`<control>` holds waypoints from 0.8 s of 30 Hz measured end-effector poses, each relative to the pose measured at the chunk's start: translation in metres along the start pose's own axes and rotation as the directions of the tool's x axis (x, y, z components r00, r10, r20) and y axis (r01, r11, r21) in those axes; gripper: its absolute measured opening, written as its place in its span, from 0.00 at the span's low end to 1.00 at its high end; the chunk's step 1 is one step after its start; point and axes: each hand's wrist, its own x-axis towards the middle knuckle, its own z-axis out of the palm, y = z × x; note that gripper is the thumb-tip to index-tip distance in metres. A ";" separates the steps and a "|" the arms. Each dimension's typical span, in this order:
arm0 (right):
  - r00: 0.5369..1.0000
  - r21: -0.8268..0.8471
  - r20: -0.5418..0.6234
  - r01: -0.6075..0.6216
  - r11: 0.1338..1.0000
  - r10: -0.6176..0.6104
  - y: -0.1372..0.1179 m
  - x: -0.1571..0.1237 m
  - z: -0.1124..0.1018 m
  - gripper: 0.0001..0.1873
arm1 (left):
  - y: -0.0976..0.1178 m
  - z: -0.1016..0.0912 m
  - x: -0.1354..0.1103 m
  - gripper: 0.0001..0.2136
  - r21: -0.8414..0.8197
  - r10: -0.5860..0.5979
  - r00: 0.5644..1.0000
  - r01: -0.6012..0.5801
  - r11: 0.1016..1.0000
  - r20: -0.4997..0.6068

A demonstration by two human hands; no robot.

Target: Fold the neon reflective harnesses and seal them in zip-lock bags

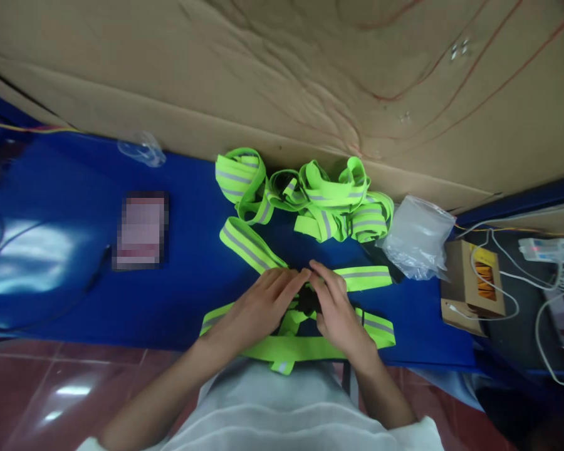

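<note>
A neon yellow-green reflective strap [305, 347] with a grey stripe lies spread along the near edge of the blue table, partly under my forearms. My left hand [266, 304] and my right hand [336, 307] come together over its middle, fingertips nearly touching. Between them shows a small black piece [309, 300], partly hidden by my fingers; its kind cannot be made out. Both hands have their fingers closed about the strap there. One strap end [366, 277] stretches to the right beyond my right hand, and another length [249, 243] runs up and left.
Several bundled reflective straps [333, 194] lie at the back against a cardboard panel [169, 94]. Right of them are clear plastic bags [416, 235], then a small cardboard box [470, 282] and white cables [538, 319]. A blurred-out rectangular object [141, 230] rests on the blue table [192, 213].
</note>
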 end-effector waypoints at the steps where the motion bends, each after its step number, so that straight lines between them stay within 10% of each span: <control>1: 1.000 0.002 0.005 0.003 1.000 -0.003 -0.001 0.002 0.000 0.55 | -0.001 -0.001 0.000 0.35 -0.005 0.003 1.000 -0.003 1.000 0.004; 14: 0.995 0.095 -0.096 0.045 0.994 -0.036 -0.010 0.010 -0.016 0.51 | 0.005 -0.018 0.007 0.42 -0.422 -0.074 0.997 0.075 0.903 0.019; 20: 0.905 0.294 -0.391 -0.047 0.955 0.165 -0.007 0.012 -0.021 0.38 | -0.012 -0.035 0.013 0.49 -0.615 -0.228 0.956 0.292 0.733 0.182; 24: 0.871 0.505 -0.358 -0.121 0.855 0.335 -0.012 0.016 -0.017 0.33 | -0.019 -0.029 0.014 0.49 -0.709 -0.203 0.925 0.378 0.595 0.322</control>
